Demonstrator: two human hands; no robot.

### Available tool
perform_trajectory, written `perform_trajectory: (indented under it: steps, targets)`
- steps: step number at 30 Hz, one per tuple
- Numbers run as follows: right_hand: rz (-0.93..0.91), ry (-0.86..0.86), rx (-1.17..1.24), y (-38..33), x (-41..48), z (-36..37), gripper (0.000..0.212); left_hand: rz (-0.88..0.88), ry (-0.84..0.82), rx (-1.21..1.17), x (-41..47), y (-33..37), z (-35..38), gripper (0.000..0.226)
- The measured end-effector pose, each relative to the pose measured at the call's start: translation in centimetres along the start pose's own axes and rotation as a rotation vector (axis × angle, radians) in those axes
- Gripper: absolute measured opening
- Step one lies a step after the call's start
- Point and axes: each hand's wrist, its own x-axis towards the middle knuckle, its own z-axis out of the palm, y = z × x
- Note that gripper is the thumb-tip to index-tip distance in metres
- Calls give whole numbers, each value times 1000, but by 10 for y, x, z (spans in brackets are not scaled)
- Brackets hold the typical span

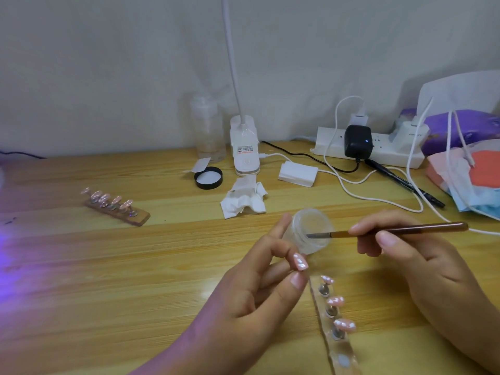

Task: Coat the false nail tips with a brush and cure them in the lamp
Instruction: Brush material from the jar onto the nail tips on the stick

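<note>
Head view: left grip (259, 288) pinches one nail tip (300, 262); right grip (422, 255) holds the brush (392, 230), bristles at the jar (311, 231). Three tips (335, 301) wait on a holder (342, 347) by the surface's (135, 293) near edge; coating seems midway, curing left.

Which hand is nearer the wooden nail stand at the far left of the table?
Left. The left hand, pinching a nail tip, sits right of the wooden nail stand; the right hand, holding the brush, is farther right still.

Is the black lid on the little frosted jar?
No, the frosted jar is open with the tip of the brush at its mouth, while the black lid lies farther back near the clip lamp.
</note>
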Motion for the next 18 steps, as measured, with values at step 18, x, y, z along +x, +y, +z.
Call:
perform_trajectory:
  steps: [18]
  targets:
    - [94, 295, 346, 17, 12, -18, 18, -132, 343, -81, 9, -3, -9, 11]
